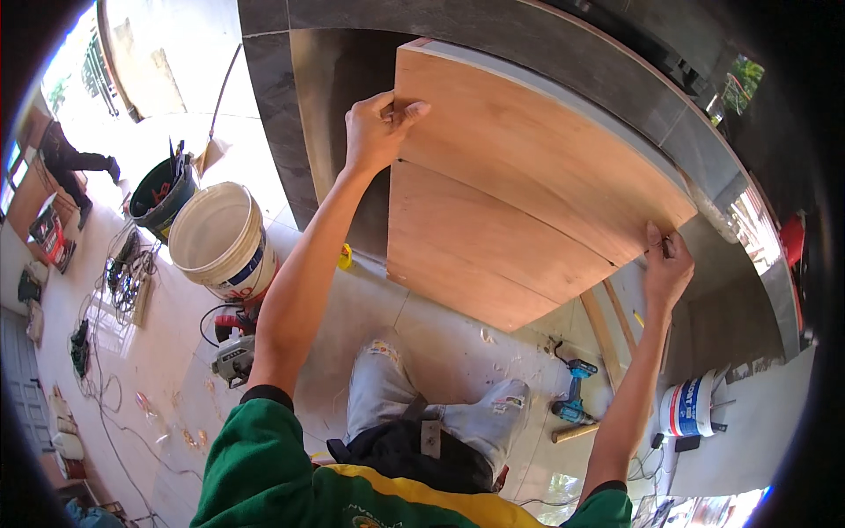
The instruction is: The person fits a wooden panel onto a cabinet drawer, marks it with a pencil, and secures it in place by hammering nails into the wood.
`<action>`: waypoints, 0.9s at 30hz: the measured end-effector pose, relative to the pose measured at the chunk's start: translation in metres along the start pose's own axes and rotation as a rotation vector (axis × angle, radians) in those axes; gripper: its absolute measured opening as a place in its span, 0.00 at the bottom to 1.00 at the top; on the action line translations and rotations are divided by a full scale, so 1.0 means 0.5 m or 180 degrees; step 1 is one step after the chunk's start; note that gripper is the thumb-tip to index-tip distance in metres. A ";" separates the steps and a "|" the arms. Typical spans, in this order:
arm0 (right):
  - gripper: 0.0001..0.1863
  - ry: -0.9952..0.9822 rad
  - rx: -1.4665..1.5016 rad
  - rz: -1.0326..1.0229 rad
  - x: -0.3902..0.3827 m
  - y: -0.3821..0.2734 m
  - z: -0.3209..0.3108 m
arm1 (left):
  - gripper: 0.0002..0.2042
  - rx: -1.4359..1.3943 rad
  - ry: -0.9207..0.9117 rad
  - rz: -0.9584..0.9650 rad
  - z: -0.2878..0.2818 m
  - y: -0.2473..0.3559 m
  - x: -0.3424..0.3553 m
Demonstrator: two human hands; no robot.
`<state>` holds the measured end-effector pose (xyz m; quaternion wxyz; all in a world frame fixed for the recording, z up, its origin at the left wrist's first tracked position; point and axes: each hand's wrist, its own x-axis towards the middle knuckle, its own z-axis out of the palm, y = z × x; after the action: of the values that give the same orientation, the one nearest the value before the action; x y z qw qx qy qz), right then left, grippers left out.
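Two light-brown plywood panels sit one above the other in the opening under a dark-tiled counter, with a thin dark seam between them. My left hand [378, 132] grips the left edge of the upper plywood panel [528, 123], its thumb on the front face. At the same panel's lower right corner, my right hand [669, 264] pinches the edge, with fingers curled partly out of sight. Below the seam, the lower plywood panel [475, 238] is touched by neither hand. The upper panel's top edge lies close under the counter [616, 79].
On the floor to the left stand a white bucket [211, 233], a dark bucket of tools [163, 198], a power saw [233, 356] and tangled cables [132, 268]. A blue cordless drill [576, 392] and wooden strips [603, 334] lie right, near a white paint bucket [688, 407].
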<state>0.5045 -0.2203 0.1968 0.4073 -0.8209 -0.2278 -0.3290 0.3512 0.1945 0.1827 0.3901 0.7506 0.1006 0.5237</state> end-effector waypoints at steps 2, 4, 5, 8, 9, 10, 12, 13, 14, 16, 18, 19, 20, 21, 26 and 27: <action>0.19 -0.0062 -0.0164 -0.0044 0.005 0.005 0.007 | 0.19 -0.0123 0.0031 0.0002 0.003 -0.020 0.002; 0.19 -0.0057 -0.0117 -0.0044 0.010 0.015 0.012 | 0.20 -0.0154 0.0159 0.0050 0.012 -0.021 -0.004; 0.19 -0.0044 -0.0125 -0.0058 0.009 0.018 0.014 | 0.21 -0.0194 0.0269 0.0112 0.016 -0.015 -0.007; 0.22 0.0167 0.0189 -0.0084 0.007 0.006 0.021 | 0.24 -0.0339 0.0596 0.0267 0.031 -0.035 -0.010; 0.23 0.0097 0.0194 -0.0087 0.002 -0.010 0.021 | 0.24 -0.0347 0.0616 0.0313 0.031 -0.040 -0.008; 0.24 0.0047 0.0152 -0.0083 0.001 -0.015 0.011 | 0.25 -0.0149 0.0618 -0.0102 0.037 -0.021 -0.011; 0.23 -0.0070 -0.0151 -0.0017 0.001 -0.012 -0.002 | 0.26 0.0056 0.0630 -0.0467 0.034 0.006 -0.008; 0.22 -0.0236 -0.0456 0.0068 0.002 -0.011 -0.006 | 0.26 0.0167 0.0593 -0.0745 0.029 0.014 -0.003; 0.22 -0.0187 -0.0449 0.0061 0.001 -0.011 -0.006 | 0.26 0.0279 0.0553 -0.1024 0.027 0.021 0.002; 0.22 -0.0089 -0.0124 -0.0069 -0.003 -0.013 0.005 | 0.25 -0.0055 0.0857 -0.0584 0.039 -0.003 -0.004; 0.22 -0.0094 -0.0183 0.0005 0.001 -0.006 -0.001 | 0.25 -0.0422 0.1111 -0.0166 0.051 -0.005 -0.006; 0.21 -0.0137 -0.0265 0.0085 0.002 0.001 -0.010 | 0.24 -0.0342 0.1004 -0.0217 0.056 0.003 -0.007; 0.21 -0.0084 -0.0293 0.0111 0.003 0.012 -0.008 | 0.23 -0.0266 0.0890 -0.0265 0.062 0.008 -0.008; 0.20 -0.0076 0.0136 0.0035 0.004 0.026 0.004 | 0.23 -0.0317 0.0842 -0.0235 0.066 0.006 -0.007; 0.14 0.0042 0.0298 0.0185 0.003 0.004 0.006 | 0.21 0.0047 0.0946 -0.0091 0.052 -0.003 -0.006; 0.14 0.0048 0.0282 0.0144 0.002 0.007 0.005 | 0.21 0.0234 0.0917 -0.0096 0.054 0.003 -0.008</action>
<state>0.5085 -0.2202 0.1946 0.4522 -0.8045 -0.2206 -0.3155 0.3726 0.1783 0.1767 0.3517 0.6800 0.1859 0.6160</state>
